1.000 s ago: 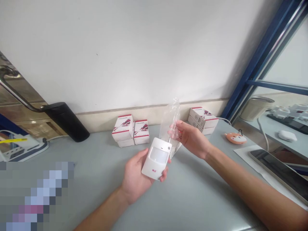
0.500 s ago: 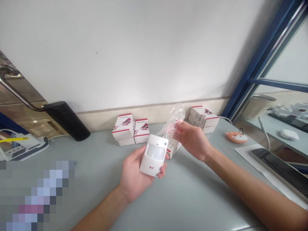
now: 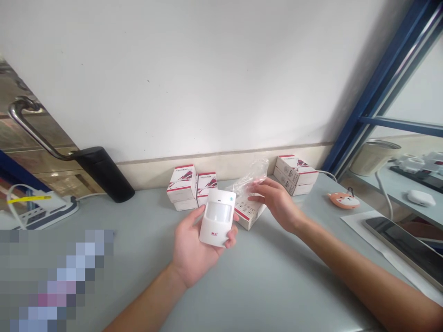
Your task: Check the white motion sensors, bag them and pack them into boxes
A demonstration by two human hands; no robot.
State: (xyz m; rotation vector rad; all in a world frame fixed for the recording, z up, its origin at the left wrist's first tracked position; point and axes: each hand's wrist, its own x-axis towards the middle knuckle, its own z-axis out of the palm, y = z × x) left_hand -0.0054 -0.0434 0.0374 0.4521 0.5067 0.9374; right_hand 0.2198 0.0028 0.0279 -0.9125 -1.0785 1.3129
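A white motion sensor (image 3: 218,233) with a curved lens window and a short thin antenna rests upright in my left hand (image 3: 192,251), fingers wrapped round its back and edge. To its right, my right hand (image 3: 282,205) has its fingertips closed on a crumpled clear plastic bag (image 3: 255,171). The bag is just above a white and red carton (image 3: 249,216), which lies on the table behind the sensor; my fingers and the bag cover part of it. Whether the bag touches the carton is hard to tell.
Stacked white and red boxes (image 3: 182,184) stand by the wall, with another stack (image 3: 296,175) at the back right. A black cylinder (image 3: 105,175) leans at left beside a power strip (image 3: 51,214). An orange animal-shaped case (image 3: 345,200) and a phone (image 3: 401,244) lie at right.
My right hand has lowered the plastic bag towards the carton, and more of the carton shows. The sensor has shifted slightly left and up in view, still in my left hand.
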